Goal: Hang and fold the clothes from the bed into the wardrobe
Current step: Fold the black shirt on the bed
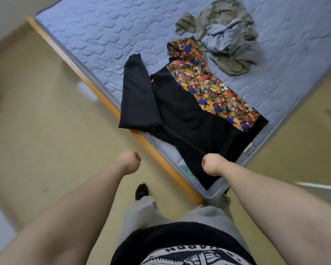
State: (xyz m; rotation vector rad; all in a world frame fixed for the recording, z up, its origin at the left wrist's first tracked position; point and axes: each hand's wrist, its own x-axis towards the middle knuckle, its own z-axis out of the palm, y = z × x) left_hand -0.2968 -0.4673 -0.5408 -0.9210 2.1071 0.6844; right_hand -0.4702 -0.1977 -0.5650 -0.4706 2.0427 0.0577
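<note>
While held out over the floor, left grip: curled together in a fist, nothing seen in it.
Right grip: curled at the near hem of the black garment; clamped on cloth or not, cannot tell.
Black garment: spread flat at the near corner of the mattress, with one sleeve alongside.
Patterned shirt: flat, overlapping the black garment's far side; which on top, cannot tell.
Olive and grey pile: crumpled, further up the mattress, just beside the patterned shirt.
Wooden frame: along the mattress's left edge.
</note>
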